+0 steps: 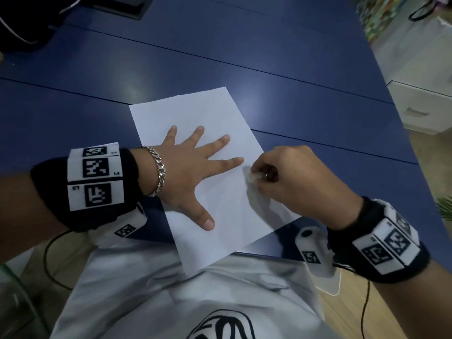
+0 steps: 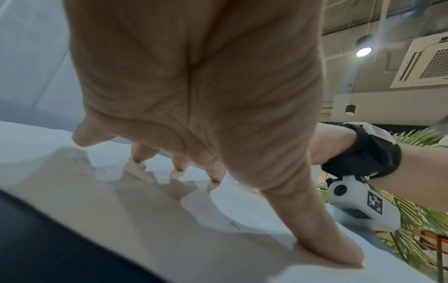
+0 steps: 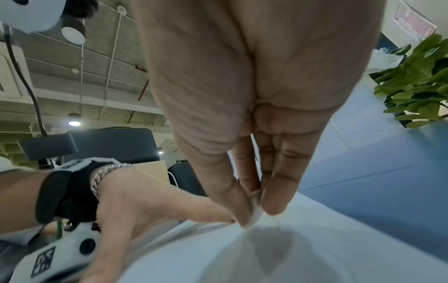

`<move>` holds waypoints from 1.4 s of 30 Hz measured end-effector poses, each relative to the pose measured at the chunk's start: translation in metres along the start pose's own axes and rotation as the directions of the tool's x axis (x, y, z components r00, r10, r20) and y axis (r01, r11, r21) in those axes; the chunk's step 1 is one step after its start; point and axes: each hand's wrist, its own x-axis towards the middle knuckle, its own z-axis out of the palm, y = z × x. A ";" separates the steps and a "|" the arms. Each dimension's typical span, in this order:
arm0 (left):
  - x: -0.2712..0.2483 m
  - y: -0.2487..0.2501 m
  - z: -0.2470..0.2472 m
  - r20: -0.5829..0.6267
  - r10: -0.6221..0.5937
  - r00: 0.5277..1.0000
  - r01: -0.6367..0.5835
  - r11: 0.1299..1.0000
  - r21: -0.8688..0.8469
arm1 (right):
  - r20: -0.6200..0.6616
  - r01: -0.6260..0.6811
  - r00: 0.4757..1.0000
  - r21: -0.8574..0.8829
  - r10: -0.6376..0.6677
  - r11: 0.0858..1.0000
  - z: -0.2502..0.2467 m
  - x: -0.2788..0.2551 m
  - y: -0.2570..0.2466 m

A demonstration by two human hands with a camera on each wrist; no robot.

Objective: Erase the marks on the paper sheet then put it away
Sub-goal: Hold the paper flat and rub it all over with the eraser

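A white paper sheet [image 1: 220,113] lies on the blue table [image 1: 244,45], its near corner hanging over the table's edge. My left hand [image 1: 190,167] lies flat on the sheet with fingers spread, pressing it down; in the left wrist view the left hand [image 2: 194,95] has its fingertips and thumb on the paper [image 2: 109,201]. My right hand [image 1: 293,177] pinches a small white eraser [image 1: 252,176] against the sheet near its right edge, just beyond my left index fingertip. The right wrist view shows the eraser [image 3: 255,212] between thumb and fingers, touching the paper [image 3: 315,249]. No marks are plainly visible.
A black bag [image 1: 27,23] and a dark recessed panel [image 1: 132,6] sit at the table's far left. A white drawer unit [image 1: 420,104] stands off the right edge, with a green plant [image 3: 417,84] beyond. My white shirt [image 1: 195,302] is below the near edge.
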 end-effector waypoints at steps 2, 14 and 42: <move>0.000 0.002 -0.002 0.012 -0.013 1.000 0.013 1.000 0.002 | -0.032 0.001 0.999 -0.027 -0.002 1.000 0.004 0.004 -0.007; 0.001 0.006 -0.005 0.045 -0.061 0.997 0.061 0.998 -0.007 | 0.021 0.021 1.000 -0.200 -0.018 0.980 -0.004 0.010 -0.019; 0.003 0.010 -0.007 0.092 -0.108 0.990 0.109 0.994 -0.009 | 0.065 0.003 0.998 -0.162 0.008 0.987 -0.001 0.011 -0.012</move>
